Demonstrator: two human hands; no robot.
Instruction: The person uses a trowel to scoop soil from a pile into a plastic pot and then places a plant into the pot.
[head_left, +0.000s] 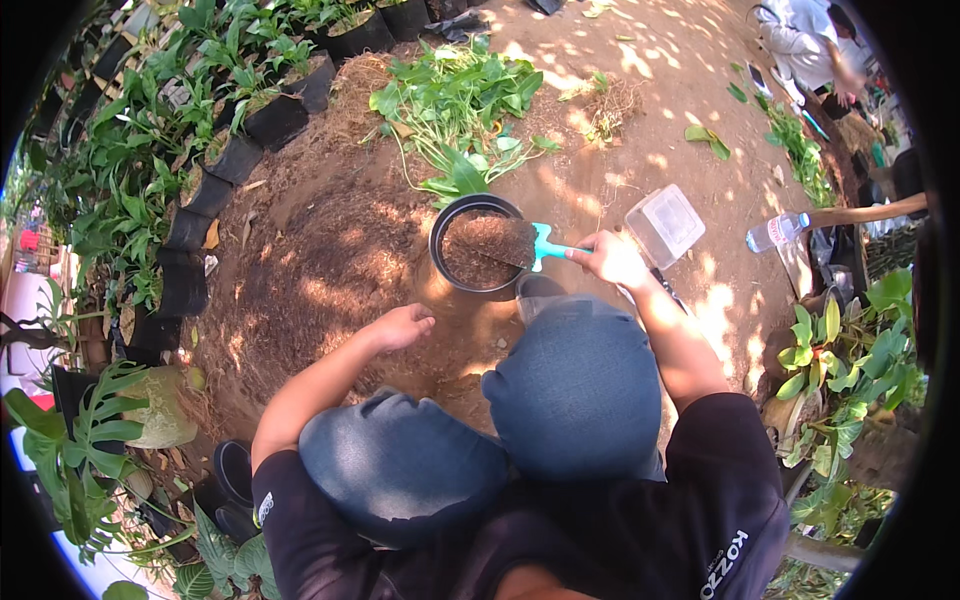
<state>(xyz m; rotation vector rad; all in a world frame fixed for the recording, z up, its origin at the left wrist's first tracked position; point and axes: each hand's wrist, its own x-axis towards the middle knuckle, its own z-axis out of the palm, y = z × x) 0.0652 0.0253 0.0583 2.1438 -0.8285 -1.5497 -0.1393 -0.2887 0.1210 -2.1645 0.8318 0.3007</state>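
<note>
My right hand (611, 259) grips the turquoise handle of a hand trowel (551, 249). The trowel's blade, covered with brown soil, lies over a round black plastic plant pot (435, 251) that holds more soil (466, 262). My left hand (405, 328) hangs over the ground to the lower left of the pot, holding nothing, its fingers loosely curled. Just beyond the pot lies a heap of green leafy cuttings (465, 97). A wide mound of dark loose soil (330, 255) spreads to the left.
A clear plastic container (665, 225) and a water bottle (778, 232) lie on the right, near a wooden handle (870, 212). Black bags of potted plants (236, 159) curve along the left. A person (806, 45) crouches at the top right. Leafy plants (847, 360) stand at the lower right.
</note>
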